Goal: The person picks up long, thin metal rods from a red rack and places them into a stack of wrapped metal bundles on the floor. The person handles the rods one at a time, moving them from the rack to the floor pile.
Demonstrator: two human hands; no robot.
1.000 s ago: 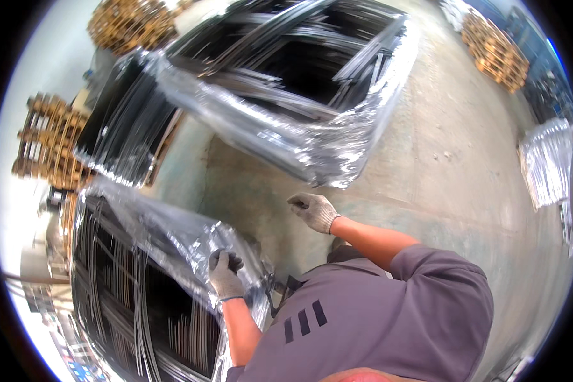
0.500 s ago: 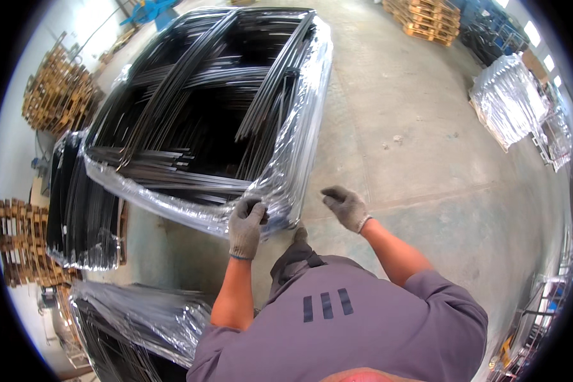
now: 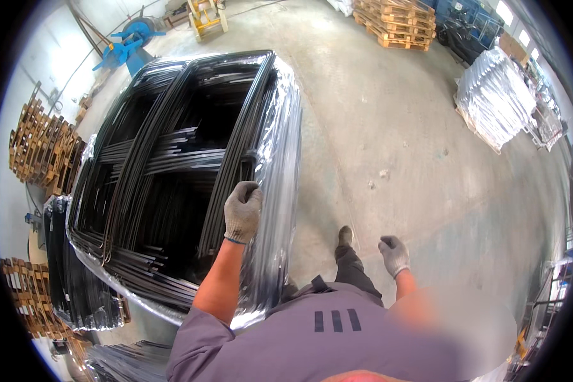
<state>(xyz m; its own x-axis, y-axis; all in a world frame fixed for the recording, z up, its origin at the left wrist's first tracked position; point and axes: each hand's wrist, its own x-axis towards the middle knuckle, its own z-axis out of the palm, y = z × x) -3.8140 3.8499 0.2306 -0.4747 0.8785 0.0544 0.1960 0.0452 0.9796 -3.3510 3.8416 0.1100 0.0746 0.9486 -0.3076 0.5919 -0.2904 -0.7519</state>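
My left hand (image 3: 242,207), in a grey knit glove, is curled closed above the near right part of a big stack of black metal frames (image 3: 213,197). Nothing shows in its fingers, and I cannot tell whether it touches the bars. Clear plastic wrap (image 3: 280,172) covers the sides of the stack and shines along its right side. My right hand (image 3: 395,254), gloved alike, hangs over the floor to the right with its fingers curled in and nothing visible in them. One of my shoes (image 3: 345,235) shows on the floor between the stack and that hand.
Another wrapped bundle of black bars (image 3: 76,274) stands at the left, beside stacks of wooden pallets (image 3: 44,143). More pallets (image 3: 395,22) are at the far side. A silvery wrapped load (image 3: 495,99) stands at the far right. Blue machinery (image 3: 130,48) is at the far left.
I have moved forward along the stack's right side, and the stack now reaches nearer to me. My left hand is now over its bars; my right hand is lower and farther right.
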